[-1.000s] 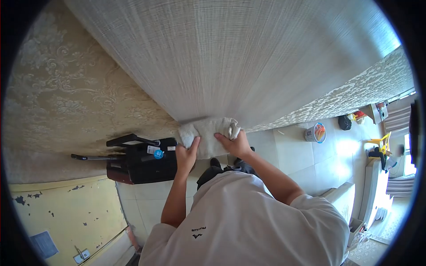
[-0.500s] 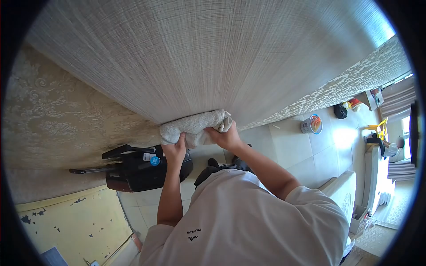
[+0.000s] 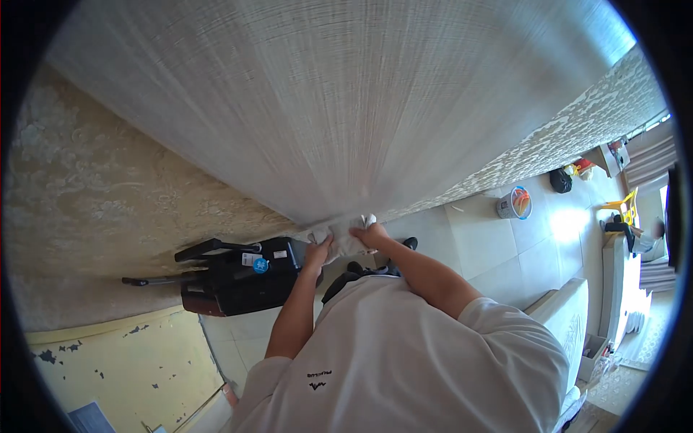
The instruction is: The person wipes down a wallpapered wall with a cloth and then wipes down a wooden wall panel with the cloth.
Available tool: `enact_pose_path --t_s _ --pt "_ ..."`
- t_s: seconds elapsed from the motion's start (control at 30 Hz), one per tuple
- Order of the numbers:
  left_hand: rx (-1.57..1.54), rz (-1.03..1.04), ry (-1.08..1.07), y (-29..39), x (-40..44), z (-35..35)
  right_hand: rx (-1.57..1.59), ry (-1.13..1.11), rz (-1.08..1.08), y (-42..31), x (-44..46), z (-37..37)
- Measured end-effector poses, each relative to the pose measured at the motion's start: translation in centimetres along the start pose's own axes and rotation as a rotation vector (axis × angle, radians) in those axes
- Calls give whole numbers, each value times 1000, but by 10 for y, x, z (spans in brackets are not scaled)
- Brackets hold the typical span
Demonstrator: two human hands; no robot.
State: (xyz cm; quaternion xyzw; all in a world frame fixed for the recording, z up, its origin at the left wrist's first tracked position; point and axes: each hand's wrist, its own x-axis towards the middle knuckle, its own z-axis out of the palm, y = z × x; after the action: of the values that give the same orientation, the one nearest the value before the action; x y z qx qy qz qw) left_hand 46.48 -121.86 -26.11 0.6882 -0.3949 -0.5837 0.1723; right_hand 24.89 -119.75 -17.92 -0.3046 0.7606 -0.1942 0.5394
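Note:
A light-coloured cloth point(image 3: 345, 239), blurred by motion, is stretched between my two hands low against the grey wood-grain panel point(image 3: 317, 108). My left hand point(image 3: 317, 251) grips its left end, the thumb on top. The other end is held by my right hand point(image 3: 371, 235), with a bunched bit of cloth standing up beside the fingers. The cloth lies at the lower part of the panel; its far side is hidden.
A black suitcase point(image 3: 245, 278) with a blue tag stands to my left beside patterned wallpaper point(image 3: 101, 187). A bucket point(image 3: 514, 203) is on the tiled floor point(image 3: 476, 238) at right. Farther off are a black bag point(image 3: 560, 180), a yellow chair point(image 3: 629, 207) and a seated person point(image 3: 641, 238).
Both hands have moved the cloth down the panel, closer to my body. They are nearer each other, and the cloth spans a shorter width.

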Motion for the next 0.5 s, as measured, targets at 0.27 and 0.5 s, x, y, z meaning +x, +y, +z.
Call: enact_pose_path --t_s 0.27,0.5 --pt "-225 393 47 163 -129 -35 313 175 -679 -90 -109 -67" --pt "-404 798 141 256 -238 -42 507 292 -1213 -156 -207 -130"
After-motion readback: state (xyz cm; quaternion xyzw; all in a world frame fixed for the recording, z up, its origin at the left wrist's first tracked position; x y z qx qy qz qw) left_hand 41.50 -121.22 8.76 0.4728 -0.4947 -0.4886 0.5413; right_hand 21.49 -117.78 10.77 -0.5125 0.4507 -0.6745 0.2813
